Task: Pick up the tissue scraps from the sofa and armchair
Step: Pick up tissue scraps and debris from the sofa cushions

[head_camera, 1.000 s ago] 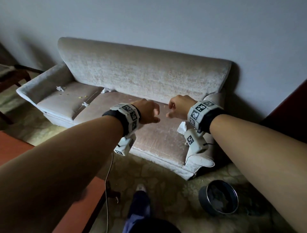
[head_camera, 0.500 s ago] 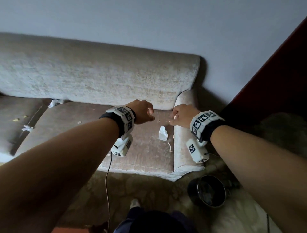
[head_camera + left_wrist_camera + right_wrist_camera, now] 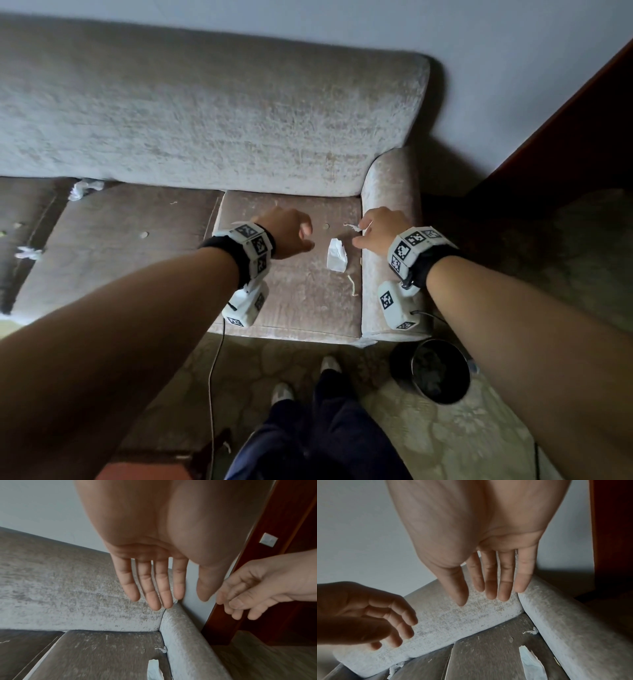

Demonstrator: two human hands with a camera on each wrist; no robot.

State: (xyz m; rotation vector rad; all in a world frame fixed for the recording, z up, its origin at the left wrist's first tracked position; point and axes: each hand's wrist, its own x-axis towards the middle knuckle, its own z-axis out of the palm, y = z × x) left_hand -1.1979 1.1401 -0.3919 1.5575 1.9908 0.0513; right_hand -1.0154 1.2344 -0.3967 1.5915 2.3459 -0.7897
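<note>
Where fists were, hands uncurled

I count five white tissue scraps on the one sofa: a folded piece, a thin shred by the armrest, a crumpled wad at the backrest and another farther left (plus a yellowish strand). Two coin-like discs lie on the cushions. One dark bucket stands on the floor. My two hands hover.
</note>
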